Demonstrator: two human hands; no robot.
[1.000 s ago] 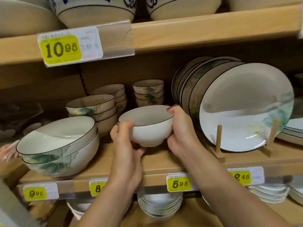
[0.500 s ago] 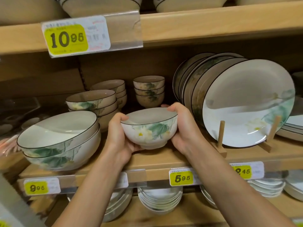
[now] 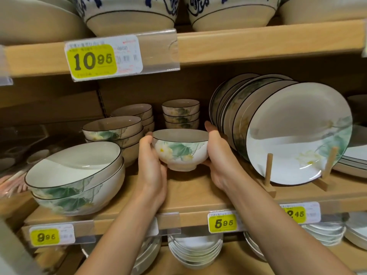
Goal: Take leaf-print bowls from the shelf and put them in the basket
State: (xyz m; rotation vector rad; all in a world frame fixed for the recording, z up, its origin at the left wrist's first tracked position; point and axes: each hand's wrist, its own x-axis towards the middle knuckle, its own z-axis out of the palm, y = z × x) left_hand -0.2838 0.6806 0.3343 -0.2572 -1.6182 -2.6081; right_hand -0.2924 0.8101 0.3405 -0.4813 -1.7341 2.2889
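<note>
Fingers (image 3: 210,129) of both hands curl round the small white ceramic bowl with a green leaf print (image 3: 179,150), the left hand (image 3: 151,157) and right hand (image 3: 218,155) cupping its sides low over the wooden shelf (image 3: 194,195). A second ago its plain side faced out. Turned, it shows the leaf, so it looks the right bowl, ready for the basket, which is out of view. The yellow price tags read 10.95 (image 3: 92,59), 9.95 (image 3: 46,237) and 5.95 (image 3: 223,223).
</note>
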